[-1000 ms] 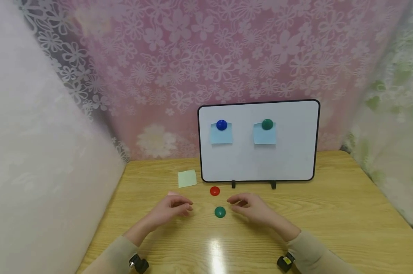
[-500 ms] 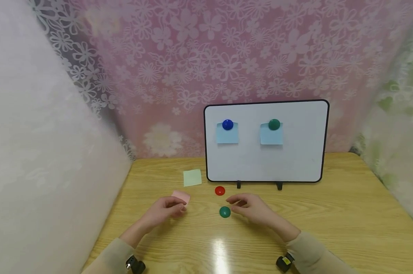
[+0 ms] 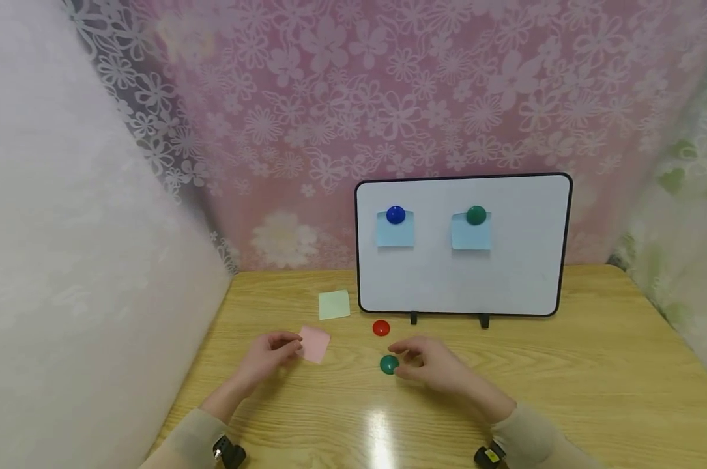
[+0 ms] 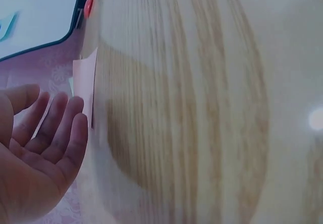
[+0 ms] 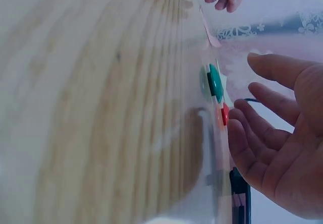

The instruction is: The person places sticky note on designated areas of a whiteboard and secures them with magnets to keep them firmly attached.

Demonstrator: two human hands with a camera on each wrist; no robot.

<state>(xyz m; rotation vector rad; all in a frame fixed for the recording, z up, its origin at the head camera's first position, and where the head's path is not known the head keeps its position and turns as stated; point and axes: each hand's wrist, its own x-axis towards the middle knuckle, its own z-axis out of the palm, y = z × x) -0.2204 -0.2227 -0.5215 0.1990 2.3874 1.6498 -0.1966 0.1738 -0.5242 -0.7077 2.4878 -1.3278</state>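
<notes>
A pink sticky note (image 3: 315, 344) lies on the table, its edge lifted a little in the left wrist view. My left hand (image 3: 268, 355) is at the note's left edge, thumb and loosely bent fingers apart in the left wrist view. On the right, my right hand (image 3: 432, 365) hovers by a green round magnet (image 3: 389, 365), its fingertips beside the magnet and nothing held. The right wrist view shows that thumb spread from the bent fingers. A red round magnet (image 3: 381, 327) lies behind the green one, and a pale green sticky note (image 3: 334, 305) lies farther back on the left.
A whiteboard (image 3: 429, 280) stands at the back on small black feet. Two blue sticky notes hang on it, one under a blue magnet (image 3: 396, 215), the other under a green magnet (image 3: 476, 215). Flowered curtains surround the wooden table (image 3: 599, 365).
My left hand has drawn back to the left, uncovering the pink sticky note. My right hand has come closer to the green magnet on the table. The head view has shifted slightly.
</notes>
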